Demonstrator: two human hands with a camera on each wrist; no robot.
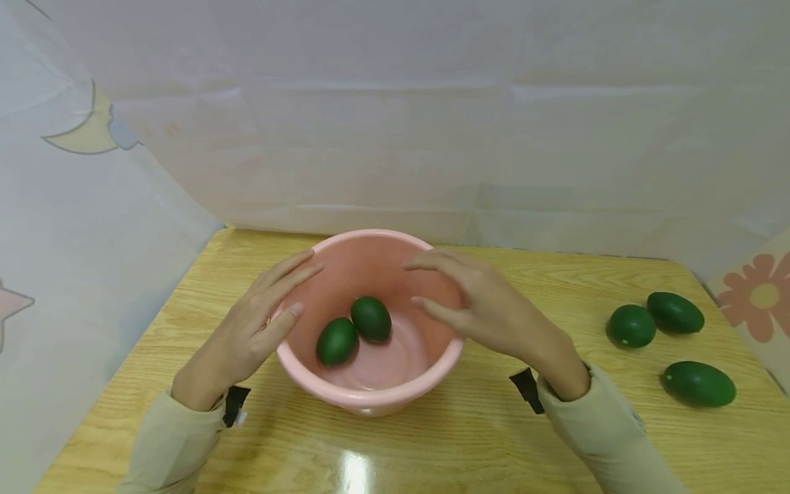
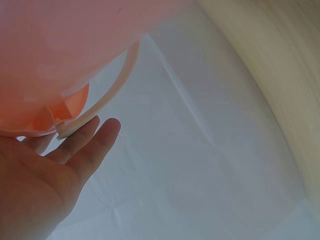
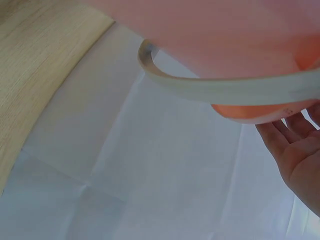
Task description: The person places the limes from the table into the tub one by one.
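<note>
- Between my two hands, the pink bucket (image 1: 376,264) is standing on the wood-grained worktop (image 1: 469,446), its mouth facing up.
- At the bucket's left rim, my left hand (image 1: 253,322) is lying with fingers loosely straight and thumb apart, clamping nothing.
- At the bucket's right rim, my right hand (image 1: 478,298) is arching over, thumb and fingers parted; how firmly it is pressing the wall I cannot tell.
- Along the bucket's outside, a pale handle (image 2: 112,90) is curving close by my left fingers.
- Within the bucket, left of its middle, a front green fruit (image 1: 337,341) and a back green fruit (image 1: 371,319) are resting just beside each other.
- Well apart to the bucket's right, a roundish fruit (image 1: 631,326), a far long fruit (image 1: 675,313) and a near long fruit (image 1: 699,384) are lying nearer my right hand, the last one's long axis running roughly left to right.
- Across the bucket, as I am judging it, the left-to-right line between my hands is mattering most: both are sitting about equally near, and the round mouth is offering no long axis.
</note>
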